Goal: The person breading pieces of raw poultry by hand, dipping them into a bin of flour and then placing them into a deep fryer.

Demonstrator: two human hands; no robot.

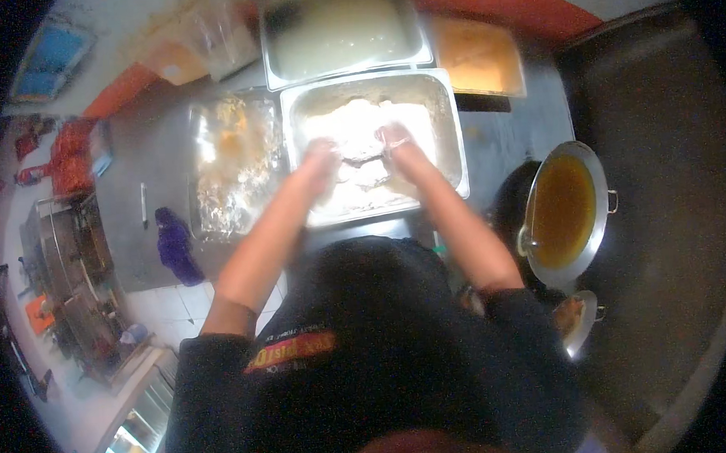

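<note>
A rectangular metal pan (459, 134) lies in front of me, holding bright white powder (349, 115) that looks like flour. My left hand (323, 158) reaches into its left part, blurred and partly lost in glare. On the other side, my right hand (397, 141) dips into the powder, its fingers whitened. Between the hands are powder-coated lumps (370, 171); what they are under the coating cannot be made out. Whether either hand grips anything is hidden by glare and blur.
Behind the pan stands a metal tub (342, 39) of pale, cloudy liquid. An orange-toned container (480, 57) sits at the back right, a flour-smeared tray (233, 165) at left. A purple cloth (177, 247) lies left. At right is a wok (563, 211) of brown oil-like liquid.
</note>
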